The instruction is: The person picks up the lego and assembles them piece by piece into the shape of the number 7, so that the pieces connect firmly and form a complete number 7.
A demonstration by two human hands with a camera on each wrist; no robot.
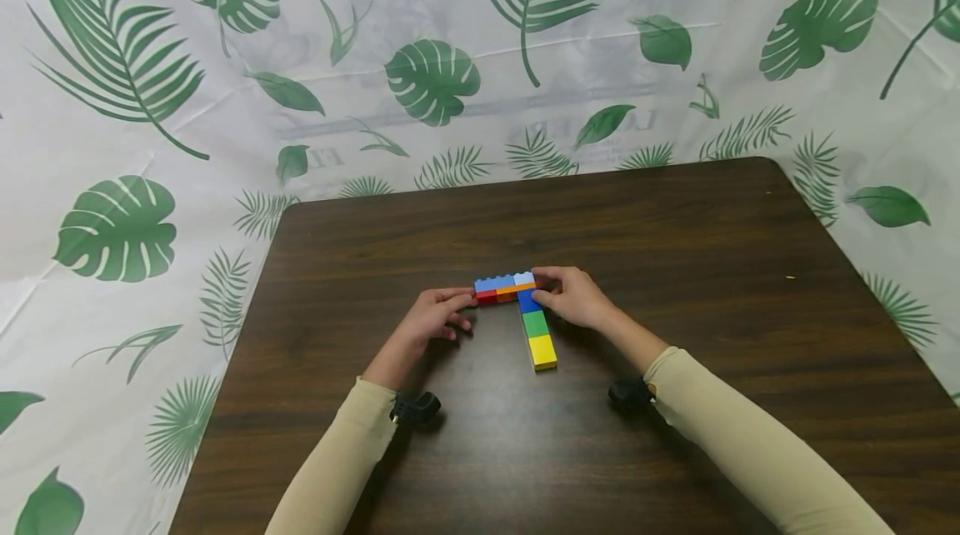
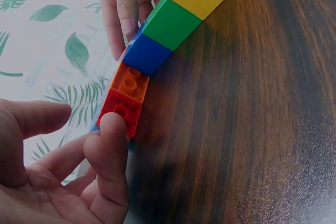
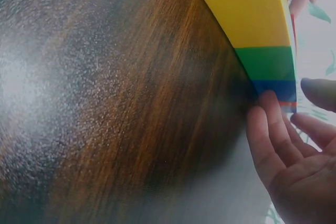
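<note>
Joined toy building bricks lie on the table in a shape like a 7. Light blue bricks (image 1: 495, 283) form the far row, with a red brick (image 2: 119, 109) and an orange brick (image 2: 130, 83) along its near side. From its right end a blue brick (image 2: 147, 53), a green brick (image 1: 536, 324) and a yellow brick (image 1: 542, 352) run toward me. My left hand (image 1: 435, 314) touches the row's left end at the red brick, thumb apart in the left wrist view. My right hand (image 1: 576, 297) rests its fingertips against the blue brick at the right corner, its thumb raised off the bricks.
The dark wood-grain table (image 1: 675, 235) extends around the bricks. A white sheet with green leaves (image 1: 431, 81) hangs behind the table and along its sides. Black wrist straps (image 1: 416, 408) sit at the cuffs of both light sleeves (image 1: 750, 435).
</note>
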